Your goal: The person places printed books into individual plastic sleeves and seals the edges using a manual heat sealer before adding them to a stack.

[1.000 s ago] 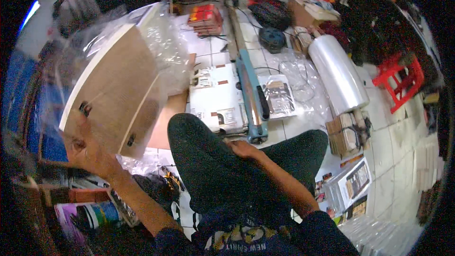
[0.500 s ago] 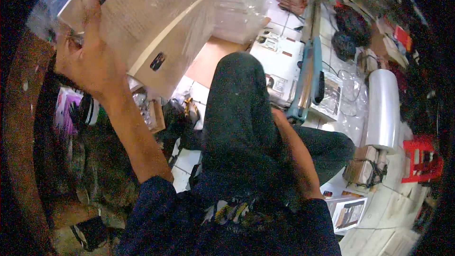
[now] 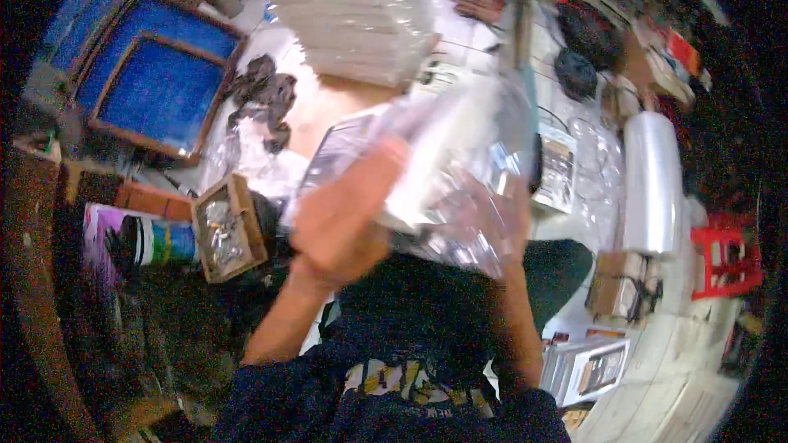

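Note:
Over my lap lies a flat white item with a dark edge (image 3: 328, 148), perhaps a book, partly hidden under shiny clear plastic film (image 3: 472, 135). My left hand (image 3: 341, 213), blurred by motion, is closed at its near left side, on the item or its film. On the other side my right hand (image 3: 505, 205) is among crinkled film, its fingers smeared and partly covered. Beyond them stands a tall stack of flat pieces wrapped in clear plastic (image 3: 336, 20), on a brown board (image 3: 328, 97).
At left are a blue panel with a wooden frame (image 3: 164, 74), crumpled dark plastic (image 3: 263, 94) and a small wooden box (image 3: 230, 230) of small items. To the right are a large roll of clear film (image 3: 652, 184), a red plastic crate (image 3: 726, 258) and a long blue-grey tool (image 3: 525, 107).
My left hand has come down from the upper left, where it held up a large brown sheet, to my lap. My right hand has risen from beside my knee to the film.

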